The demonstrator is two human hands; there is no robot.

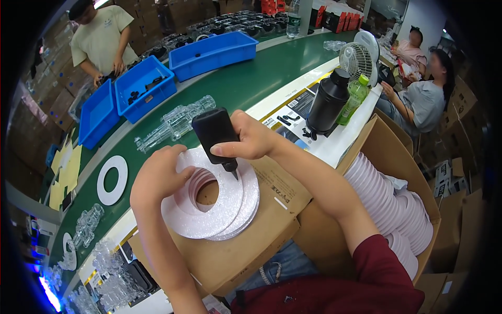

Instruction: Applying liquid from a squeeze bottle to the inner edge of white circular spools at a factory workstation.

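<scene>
In my right hand (251, 137) is a black squeeze bottle (212, 130), tipped so its narrow nozzle points down at the face of the top white ring (183, 220). This flat, speckled ring lies on a slightly offset stack of similar rings (250, 212), with a large round hole through the middle. My left hand (159, 175) grips the stack's far left side, its thumb over the ring near the hole. Whether it holds only the top ring or several, I cannot tell. The stack rests on a brown cardboard box (272, 230) in front of me.
Beyond runs a green conveyor belt (282, 60) carrying a loose white ring (101, 183) and clear plastic pieces (180, 123). Blue bins (209, 55) stand past it. At right are a large black bottle (328, 102), a green bottle (356, 97), a fan (357, 57) and a carton of rings (384, 201).
</scene>
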